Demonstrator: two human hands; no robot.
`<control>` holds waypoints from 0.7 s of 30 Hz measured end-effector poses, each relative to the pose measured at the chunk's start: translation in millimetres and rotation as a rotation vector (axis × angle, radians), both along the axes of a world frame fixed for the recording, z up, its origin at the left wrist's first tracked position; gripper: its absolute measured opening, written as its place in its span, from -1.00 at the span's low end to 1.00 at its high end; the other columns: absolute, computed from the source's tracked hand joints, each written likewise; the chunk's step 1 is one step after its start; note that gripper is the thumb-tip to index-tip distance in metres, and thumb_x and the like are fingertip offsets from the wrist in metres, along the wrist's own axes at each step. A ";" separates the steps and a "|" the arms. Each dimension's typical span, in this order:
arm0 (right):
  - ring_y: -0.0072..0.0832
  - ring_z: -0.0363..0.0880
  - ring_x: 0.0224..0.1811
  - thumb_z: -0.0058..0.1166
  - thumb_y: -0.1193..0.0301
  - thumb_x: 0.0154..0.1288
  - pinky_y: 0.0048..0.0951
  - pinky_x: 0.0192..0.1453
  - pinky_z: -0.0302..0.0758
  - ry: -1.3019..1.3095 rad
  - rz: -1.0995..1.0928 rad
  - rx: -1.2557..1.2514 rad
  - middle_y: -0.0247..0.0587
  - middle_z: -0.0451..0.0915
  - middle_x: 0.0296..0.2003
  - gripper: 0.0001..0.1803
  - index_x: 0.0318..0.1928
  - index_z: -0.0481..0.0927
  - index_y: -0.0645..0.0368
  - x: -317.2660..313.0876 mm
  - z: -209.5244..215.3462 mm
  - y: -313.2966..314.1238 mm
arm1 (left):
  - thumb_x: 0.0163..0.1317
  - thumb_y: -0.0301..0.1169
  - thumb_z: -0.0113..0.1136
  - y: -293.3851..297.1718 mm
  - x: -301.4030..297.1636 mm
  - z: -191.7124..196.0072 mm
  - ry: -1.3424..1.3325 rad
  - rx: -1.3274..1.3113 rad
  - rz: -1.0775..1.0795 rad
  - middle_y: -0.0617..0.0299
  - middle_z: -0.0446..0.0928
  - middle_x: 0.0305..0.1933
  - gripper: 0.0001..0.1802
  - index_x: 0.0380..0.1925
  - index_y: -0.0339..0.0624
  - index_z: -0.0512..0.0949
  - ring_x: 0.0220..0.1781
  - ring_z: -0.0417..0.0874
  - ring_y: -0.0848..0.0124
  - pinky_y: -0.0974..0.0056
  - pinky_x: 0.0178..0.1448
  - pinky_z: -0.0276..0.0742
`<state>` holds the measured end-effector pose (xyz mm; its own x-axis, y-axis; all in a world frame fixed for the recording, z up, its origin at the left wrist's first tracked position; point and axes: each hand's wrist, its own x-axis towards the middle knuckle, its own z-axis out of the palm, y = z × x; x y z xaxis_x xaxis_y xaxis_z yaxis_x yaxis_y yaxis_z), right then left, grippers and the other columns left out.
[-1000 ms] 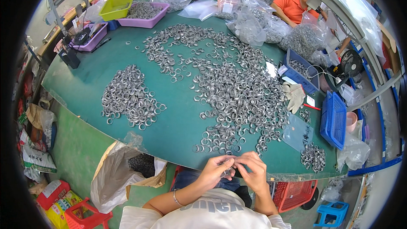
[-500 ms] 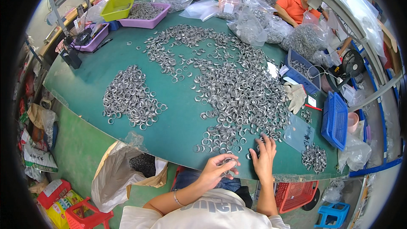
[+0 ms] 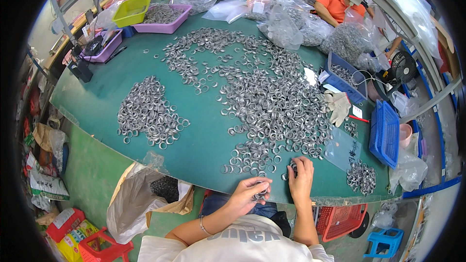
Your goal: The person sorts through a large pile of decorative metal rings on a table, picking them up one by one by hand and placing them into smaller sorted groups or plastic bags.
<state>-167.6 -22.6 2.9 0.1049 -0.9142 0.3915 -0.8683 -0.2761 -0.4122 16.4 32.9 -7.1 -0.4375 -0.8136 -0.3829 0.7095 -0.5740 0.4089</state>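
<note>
My left hand [image 3: 246, 197] is closed around a few grey metal rings [image 3: 260, 195] just over the table's near edge. To its right, my right hand [image 3: 303, 178] rests at the tabletop with curled fingers, gripping several rings [image 3: 292, 169] between thumb and fingertips; the fingers partly hide them. Beyond both hands spreads a large heap of the same rings [image 3: 276, 109], thinning into loose ones toward me. A separate pile of rings [image 3: 148, 111] lies on the left, and a small one [image 3: 361, 178] on the right by a clear plastic bag [image 3: 338, 151].
The green table [image 3: 204, 153] has a curved near edge. Blue baskets [image 3: 383, 136], a glove [image 3: 338, 106] and a fan [image 3: 404, 67] are on the right. An open paper sack [image 3: 127, 204] stands below the table at left. Another person in orange [image 3: 332, 5] sits across.
My right hand's fingers have drawn together around the rings at the table edge. My left fingers have curled more tightly over the rings in them.
</note>
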 end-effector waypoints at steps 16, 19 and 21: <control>-0.15 0.53 -0.28 0.08 0.72 0.05 -0.28 -0.18 0.46 -0.268 0.037 -0.110 -0.05 0.54 -0.35 -0.86 -0.33 0.54 0.32 -4.3 2.8 -10.1 | 0.21 -0.43 0.20 1.9 -1.7 3.2 -0.036 0.001 0.036 0.24 0.52 -0.34 -0.77 -0.14 -0.22 0.52 -0.34 0.55 0.44 0.38 -0.40 0.45; -0.15 0.54 -0.29 0.06 0.75 0.05 -0.30 -0.18 0.47 -0.294 0.049 -0.079 -0.03 0.54 -0.34 -0.83 -0.30 0.55 0.33 -10.7 -2.3 -12.6 | 0.22 -0.41 0.19 1.7 -3.2 4.3 -0.037 0.006 0.023 0.24 0.52 -0.35 -0.77 -0.14 -0.22 0.52 -0.35 0.54 0.44 0.39 -0.40 0.44; -0.15 0.54 -0.28 0.05 0.75 0.06 -0.30 -0.17 0.47 -0.281 0.045 -0.092 -0.04 0.54 -0.33 -0.82 -0.29 0.55 0.33 -12.1 -2.1 -11.9 | 0.22 -0.40 0.19 1.3 -3.8 6.4 -0.041 0.008 0.024 0.24 0.52 -0.34 -0.77 -0.13 -0.22 0.52 -0.34 0.54 0.45 0.39 -0.40 0.43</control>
<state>-179.7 -34.5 0.8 0.0206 -0.8704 0.4920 -0.7098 -0.3593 -0.6059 12.6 34.1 -0.8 -0.4015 -0.8206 -0.4068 0.7059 -0.5603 0.4335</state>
